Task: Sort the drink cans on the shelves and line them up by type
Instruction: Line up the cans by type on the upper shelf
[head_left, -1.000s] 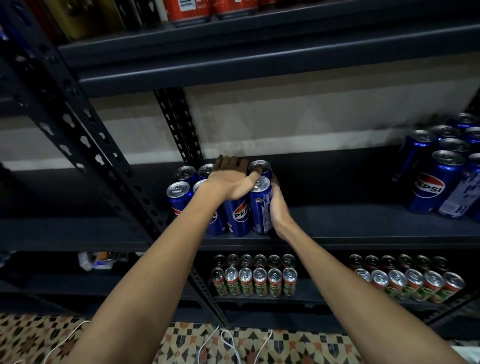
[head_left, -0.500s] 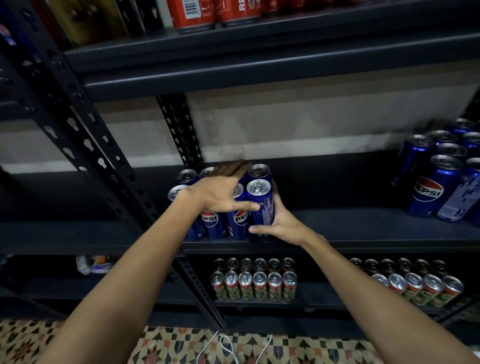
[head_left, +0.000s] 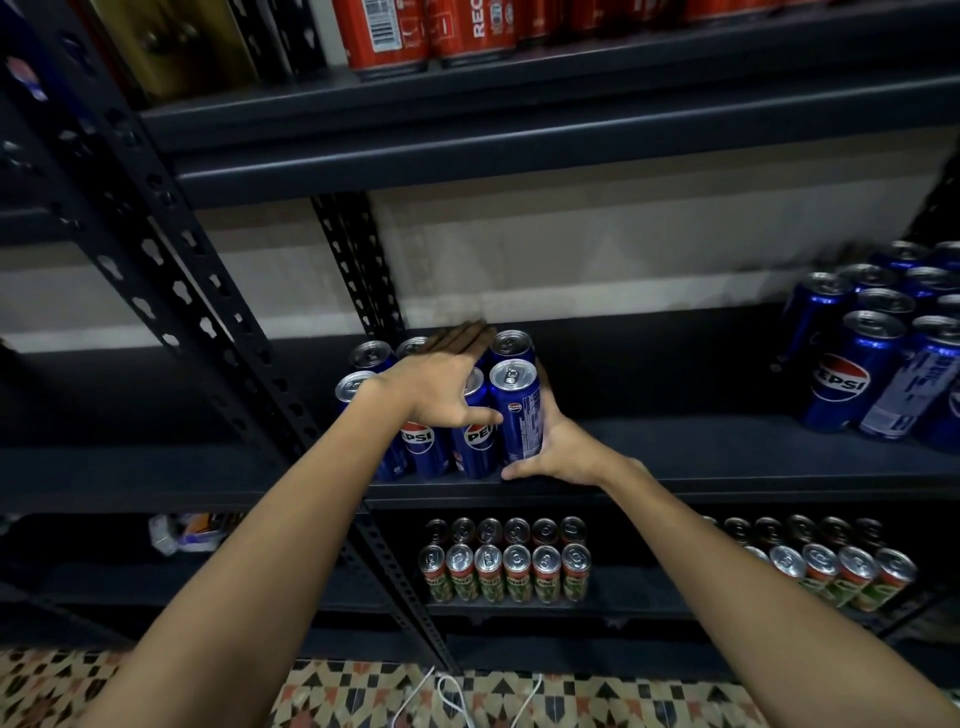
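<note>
Fingers of my left hand (head_left: 441, 387) lie straight and together across the Pepsi cluster (head_left: 436, 415) on the middle shelf (head_left: 727, 467); my right hand (head_left: 558, 447) cups the end can (head_left: 517, 410). Risk: a hard sideways squeeze tips the front row off the edge.

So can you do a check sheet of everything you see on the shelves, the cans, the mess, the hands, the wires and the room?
Surface: dark metal middle shelf, bare between two can groups.
Job's things: blue Pepsi cans clustered at left by the upright; the front right can sits in the right hand; more Pepsi cans at far right. Red cans above; green-and-red cans in rows below.
Clutter: crumpled packet on the lower left shelf.
Hands: left hand lies flat over the cluster's tops, thumb against the front can; right hand cups that can's side.
Cables: white wires on the floor.
Surroundings: pale wall, patterned tile floor.
</note>
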